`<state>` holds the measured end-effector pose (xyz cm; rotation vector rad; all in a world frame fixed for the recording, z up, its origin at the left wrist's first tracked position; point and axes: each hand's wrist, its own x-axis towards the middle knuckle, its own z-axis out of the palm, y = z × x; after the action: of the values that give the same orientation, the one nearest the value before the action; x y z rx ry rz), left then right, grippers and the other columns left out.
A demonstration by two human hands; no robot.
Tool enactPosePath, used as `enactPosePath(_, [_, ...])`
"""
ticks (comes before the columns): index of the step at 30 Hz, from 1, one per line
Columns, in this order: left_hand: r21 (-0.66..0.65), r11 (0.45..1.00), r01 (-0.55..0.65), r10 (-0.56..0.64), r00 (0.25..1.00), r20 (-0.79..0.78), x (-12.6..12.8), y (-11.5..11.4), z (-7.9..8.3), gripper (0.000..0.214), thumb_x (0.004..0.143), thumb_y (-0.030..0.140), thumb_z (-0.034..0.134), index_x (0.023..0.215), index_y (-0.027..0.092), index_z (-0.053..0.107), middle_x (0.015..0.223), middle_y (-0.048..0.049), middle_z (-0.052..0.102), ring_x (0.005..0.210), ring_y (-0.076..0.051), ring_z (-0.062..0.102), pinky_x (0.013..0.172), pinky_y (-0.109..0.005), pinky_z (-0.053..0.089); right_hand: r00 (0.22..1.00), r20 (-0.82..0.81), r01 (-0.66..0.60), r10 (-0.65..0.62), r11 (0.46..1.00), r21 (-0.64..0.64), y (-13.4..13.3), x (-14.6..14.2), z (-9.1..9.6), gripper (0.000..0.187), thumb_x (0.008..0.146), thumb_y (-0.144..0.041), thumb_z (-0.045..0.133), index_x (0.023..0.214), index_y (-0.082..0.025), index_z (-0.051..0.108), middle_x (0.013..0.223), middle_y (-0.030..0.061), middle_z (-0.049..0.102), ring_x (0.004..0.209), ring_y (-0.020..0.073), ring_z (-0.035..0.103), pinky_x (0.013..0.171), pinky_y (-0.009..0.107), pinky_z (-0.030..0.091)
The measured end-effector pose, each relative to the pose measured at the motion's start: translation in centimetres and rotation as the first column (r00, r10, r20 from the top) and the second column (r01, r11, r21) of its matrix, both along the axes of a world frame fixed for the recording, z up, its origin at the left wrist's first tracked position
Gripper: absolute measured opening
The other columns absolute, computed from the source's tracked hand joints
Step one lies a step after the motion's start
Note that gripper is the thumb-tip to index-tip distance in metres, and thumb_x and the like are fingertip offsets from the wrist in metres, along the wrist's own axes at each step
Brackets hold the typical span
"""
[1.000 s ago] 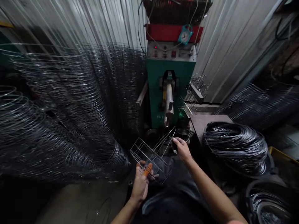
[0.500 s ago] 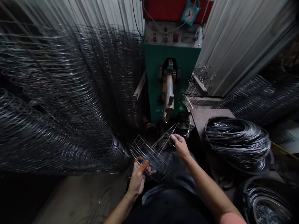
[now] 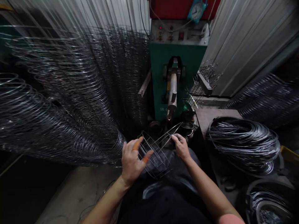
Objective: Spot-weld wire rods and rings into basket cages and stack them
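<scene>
A small wire cage frame [image 3: 156,152] rests over my lap, in front of a green welding machine [image 3: 174,71]. My left hand [image 3: 131,160] is on its left side, fingers spread around the wires, with orange finger covers on two fingertips. My right hand [image 3: 180,146] is closed on the frame's upper right wires, near a long thin wire loop that sticks up toward the machine's metal arm [image 3: 172,93].
Large stacks of wire rings [image 3: 58,102] fill the left. A coil of wire [image 3: 243,143] lies on a dark stand to the right, more coils [image 3: 263,199] sit below it. Finished wire parts [image 3: 203,81] hang by the machine. Corrugated metal walls stand behind.
My left hand has moved up the frame's left side and spread its fingers. The frame has turned and lifted slightly. My right hand stays on its upper right wires.
</scene>
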<state>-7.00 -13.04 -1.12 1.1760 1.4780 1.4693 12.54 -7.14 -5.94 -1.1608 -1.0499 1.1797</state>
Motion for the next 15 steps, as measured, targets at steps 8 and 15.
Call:
enactPosePath(8, [0.038,0.928,0.371,-0.316,0.837,-0.447,5.5,4.9,0.7,0.036,0.055,0.027,0.076,0.089,0.02,0.067,0.077,-0.0084,0.06,0.098,-0.033,0.047,0.104,-0.056,-0.001,0.996,0.065,0.055,-0.055,0.998,0.005,-0.5,-0.1,1.1,0.028,0.07,-0.046,0.061,0.06,-0.019,0.059,0.058,-0.0008,0.057,0.057,0.013,0.049,0.057,0.025,0.04])
enactPosePath(15, [-0.014,0.885,0.465,-0.27,0.489,-0.829,6.2,7.0,0.9,0.025,0.072,0.033,0.061,0.091,0.017,0.066,0.078,-0.012,0.063,0.09,-0.031,0.05,0.102,-0.055,0.005,0.997,-0.057,0.054,-0.055,0.998,-0.007,1.1,0.6,0.8,0.028,0.072,-0.045,0.061,0.061,-0.019,0.058,0.058,-0.0014,0.056,0.055,0.0116,0.048,0.054,0.024,0.039])
